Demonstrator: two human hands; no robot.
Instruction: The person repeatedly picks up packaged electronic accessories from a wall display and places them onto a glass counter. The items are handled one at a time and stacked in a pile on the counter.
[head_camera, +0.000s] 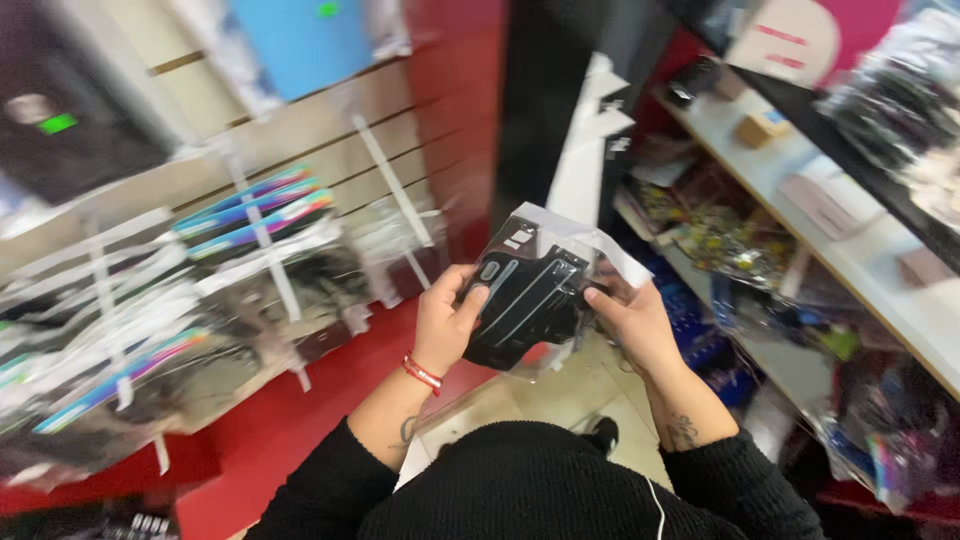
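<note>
Both my hands hold a black case-like item in a clear plastic bag (530, 290) at chest height. My left hand (445, 320) grips its left edge, thumb on the front near a small oval window. A red band circles that wrist. My right hand (630, 320) holds the right side of the bag, fingers partly behind it. The bag's clear flap sticks up above the black item.
A slatted wall (300, 130) on the left carries hanging bagged goods (150, 330) and coloured packs. Shelves (860, 250) on the right hold small boxes and more bagged items. A red base runs below the wall, and tiled floor (560, 390) lies under me.
</note>
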